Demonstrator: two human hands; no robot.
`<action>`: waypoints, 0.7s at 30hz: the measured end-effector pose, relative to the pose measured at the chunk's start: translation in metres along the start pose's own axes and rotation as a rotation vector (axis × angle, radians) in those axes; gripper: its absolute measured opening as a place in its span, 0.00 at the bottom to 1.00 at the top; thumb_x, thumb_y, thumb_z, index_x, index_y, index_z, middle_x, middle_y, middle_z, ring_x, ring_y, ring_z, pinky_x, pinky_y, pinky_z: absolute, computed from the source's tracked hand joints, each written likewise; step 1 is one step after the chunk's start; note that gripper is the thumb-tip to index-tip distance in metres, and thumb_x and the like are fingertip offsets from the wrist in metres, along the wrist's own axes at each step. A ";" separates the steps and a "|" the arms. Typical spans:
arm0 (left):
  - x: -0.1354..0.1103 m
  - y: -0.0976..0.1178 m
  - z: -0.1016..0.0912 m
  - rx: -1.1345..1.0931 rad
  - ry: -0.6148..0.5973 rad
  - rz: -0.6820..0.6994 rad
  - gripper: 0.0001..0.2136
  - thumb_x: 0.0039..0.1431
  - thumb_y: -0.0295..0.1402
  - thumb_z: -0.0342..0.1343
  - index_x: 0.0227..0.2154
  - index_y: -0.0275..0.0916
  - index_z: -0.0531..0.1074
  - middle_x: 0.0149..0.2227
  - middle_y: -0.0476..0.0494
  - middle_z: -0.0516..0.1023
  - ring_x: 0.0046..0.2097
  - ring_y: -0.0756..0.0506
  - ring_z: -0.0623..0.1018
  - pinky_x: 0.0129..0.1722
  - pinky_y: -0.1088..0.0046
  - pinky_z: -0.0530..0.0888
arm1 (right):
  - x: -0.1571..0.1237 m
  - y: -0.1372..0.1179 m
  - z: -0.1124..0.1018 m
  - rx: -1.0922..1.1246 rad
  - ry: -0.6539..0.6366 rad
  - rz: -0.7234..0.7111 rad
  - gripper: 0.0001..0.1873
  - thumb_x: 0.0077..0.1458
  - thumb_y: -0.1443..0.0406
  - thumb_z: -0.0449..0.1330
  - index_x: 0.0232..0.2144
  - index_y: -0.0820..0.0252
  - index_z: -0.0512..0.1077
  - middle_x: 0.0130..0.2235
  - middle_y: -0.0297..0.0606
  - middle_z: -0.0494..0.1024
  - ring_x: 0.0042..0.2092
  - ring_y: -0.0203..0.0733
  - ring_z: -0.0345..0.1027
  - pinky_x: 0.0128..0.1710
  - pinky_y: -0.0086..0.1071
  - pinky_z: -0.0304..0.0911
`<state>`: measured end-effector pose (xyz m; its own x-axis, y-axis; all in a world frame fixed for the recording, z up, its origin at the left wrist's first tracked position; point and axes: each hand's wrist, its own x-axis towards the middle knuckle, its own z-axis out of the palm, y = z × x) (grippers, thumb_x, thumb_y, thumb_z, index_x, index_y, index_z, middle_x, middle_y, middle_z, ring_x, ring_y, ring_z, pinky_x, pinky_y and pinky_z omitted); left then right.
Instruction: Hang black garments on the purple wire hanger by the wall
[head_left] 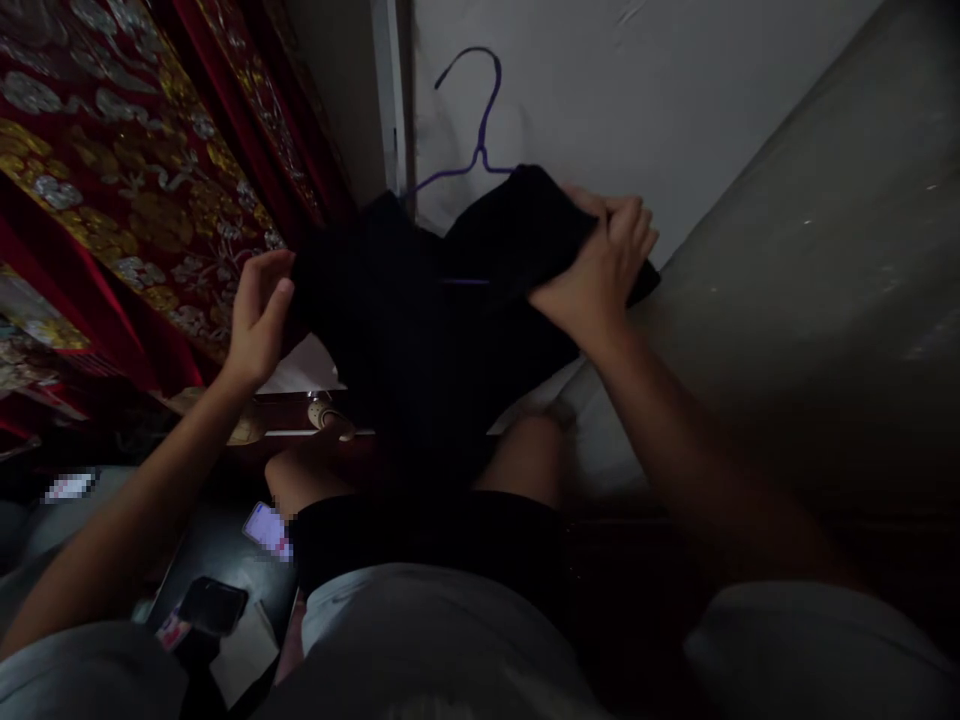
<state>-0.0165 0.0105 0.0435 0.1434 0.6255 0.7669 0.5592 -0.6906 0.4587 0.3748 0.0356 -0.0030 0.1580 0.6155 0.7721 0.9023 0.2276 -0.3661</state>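
Note:
A black shirt (420, 330) hangs in front of me on a thin purple wire hanger (484, 130). The hanger's hook and the upper part of its arms rise above the collar, and its lower bar crosses the neck opening. With curled fingers, my left hand (259, 310) holds the shirt's left side at the edge; the fingertips are partly hidden by the dark cloth. On the other side my right hand (600, 265) is wrapped round a bunch of cloth at the right shoulder. Cloth sticks out past the knuckles there.
A red curtain (172, 220) with gold and silver flower patterns hangs at the left. Behind the hanger stands a pale wall (600, 90), with a greyish sheet-like surface (810, 250) at the right. A black phone (214, 605) lies on a dark seat at lower left.

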 end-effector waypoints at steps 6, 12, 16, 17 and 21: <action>-0.027 0.038 0.035 0.354 -0.321 0.321 0.18 0.71 0.35 0.50 0.60 0.41 0.69 0.51 0.37 0.78 0.55 0.37 0.78 0.58 0.56 0.73 | 0.012 -0.039 -0.009 -0.054 -0.131 -0.079 0.39 0.56 0.60 0.66 0.67 0.63 0.61 0.58 0.56 0.64 0.59 0.63 0.58 0.59 0.58 0.53; -0.061 0.041 0.092 0.522 -0.813 0.039 0.29 0.69 0.33 0.49 0.72 0.46 0.55 0.40 0.42 0.83 0.38 0.41 0.83 0.41 0.66 0.77 | -0.019 -0.029 0.003 0.016 -0.142 -0.132 0.41 0.56 0.57 0.66 0.68 0.57 0.59 0.58 0.53 0.63 0.62 0.69 0.58 0.59 0.67 0.53; -0.081 0.034 0.118 0.514 -0.828 -0.144 0.19 0.71 0.36 0.51 0.61 0.37 0.69 0.41 0.34 0.82 0.42 0.35 0.83 0.42 0.60 0.78 | -0.029 -0.009 0.012 0.067 -0.161 -0.137 0.45 0.52 0.58 0.67 0.69 0.56 0.57 0.62 0.55 0.61 0.65 0.71 0.54 0.62 0.68 0.51; -0.087 0.033 0.122 0.488 -0.817 -0.173 0.17 0.70 0.37 0.52 0.57 0.37 0.71 0.42 0.33 0.81 0.42 0.35 0.83 0.42 0.60 0.77 | -0.032 -0.006 0.014 0.088 -0.161 -0.147 0.46 0.51 0.58 0.67 0.69 0.56 0.56 0.63 0.55 0.60 0.67 0.71 0.52 0.63 0.68 0.51; -0.117 0.027 0.137 0.306 -0.618 -0.261 0.08 0.70 0.36 0.53 0.43 0.40 0.76 0.40 0.38 0.80 0.40 0.39 0.81 0.42 0.63 0.77 | -0.064 -0.008 0.033 0.276 -0.064 -0.109 0.36 0.53 0.57 0.63 0.62 0.57 0.63 0.63 0.53 0.64 0.68 0.65 0.52 0.64 0.63 0.53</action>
<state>0.0936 -0.0312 -0.0950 0.3582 0.9083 0.2160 0.8277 -0.4159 0.3767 0.3441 0.0188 -0.0662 0.0332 0.6206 0.7834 0.7683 0.4856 -0.4171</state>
